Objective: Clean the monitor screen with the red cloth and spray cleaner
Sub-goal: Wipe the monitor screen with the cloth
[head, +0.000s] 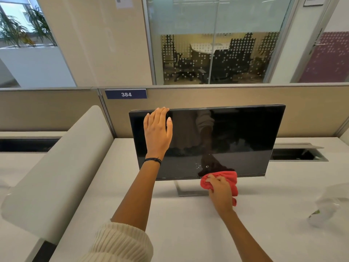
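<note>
A dark monitor (pixel 236 137) stands on a white desk (pixel 188 224), tilted a little. My left hand (pixel 157 133) holds its top left edge, fingers curled over the rim and thumb on the screen. My right hand (pixel 220 188) grips a bunched red cloth (pixel 229 178) against the screen's bottom edge, near the middle. Small wet specks show on the glass just above the cloth. A clear spray bottle (pixel 328 207) sits blurred at the desk's right edge.
A rounded white divider panel (pixel 56 173) rises on the left of the desk. An open cable tray (pixel 298 154) lies behind the monitor on the right. A beige partition (pixel 226 95) with a "384" label backs the desk.
</note>
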The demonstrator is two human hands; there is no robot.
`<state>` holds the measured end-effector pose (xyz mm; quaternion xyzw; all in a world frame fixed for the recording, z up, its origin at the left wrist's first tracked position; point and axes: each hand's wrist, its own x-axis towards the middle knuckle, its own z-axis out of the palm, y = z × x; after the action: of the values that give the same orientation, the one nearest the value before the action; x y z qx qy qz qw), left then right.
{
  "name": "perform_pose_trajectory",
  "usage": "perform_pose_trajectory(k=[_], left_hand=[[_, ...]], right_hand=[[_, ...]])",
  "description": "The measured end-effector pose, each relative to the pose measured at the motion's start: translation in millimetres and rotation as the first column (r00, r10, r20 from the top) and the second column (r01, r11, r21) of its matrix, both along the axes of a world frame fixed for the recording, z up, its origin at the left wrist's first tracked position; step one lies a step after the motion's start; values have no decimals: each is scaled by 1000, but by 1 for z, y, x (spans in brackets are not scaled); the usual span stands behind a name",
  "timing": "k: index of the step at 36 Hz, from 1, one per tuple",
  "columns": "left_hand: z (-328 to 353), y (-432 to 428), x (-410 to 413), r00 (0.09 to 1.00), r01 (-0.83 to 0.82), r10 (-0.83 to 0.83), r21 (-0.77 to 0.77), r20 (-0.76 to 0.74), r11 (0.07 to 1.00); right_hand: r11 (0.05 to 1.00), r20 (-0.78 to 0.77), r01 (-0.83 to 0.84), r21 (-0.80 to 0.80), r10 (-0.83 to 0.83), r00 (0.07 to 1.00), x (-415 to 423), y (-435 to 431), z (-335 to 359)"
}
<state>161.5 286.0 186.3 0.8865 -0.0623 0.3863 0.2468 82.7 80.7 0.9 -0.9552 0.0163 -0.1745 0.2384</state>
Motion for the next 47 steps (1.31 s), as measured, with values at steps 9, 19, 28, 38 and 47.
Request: perform_pose_trajectory(k=[9,19,28,38,47], left_hand=[[3,3,-2,1000,5,-5,51,-12,999],[10,40,8,998,38,-18,406,-52,913],[8,64,5,996,-46,71,396,-50,917],[2,50,-2,997,5,2,102,-75,995],[4,51,-3,999,15,-12,55,-51,998]], right_hand=[[996,-77,-84,-15,83,994,5,3,0],[929,-157,238,283,-200,967,1,-81,-11],[710,-144,308,633,-283,948,-1,-87,6],[461,-100,353,814,-487,868,12,-45,25],[537,164,175,825,-524,836,42,-23,98]])
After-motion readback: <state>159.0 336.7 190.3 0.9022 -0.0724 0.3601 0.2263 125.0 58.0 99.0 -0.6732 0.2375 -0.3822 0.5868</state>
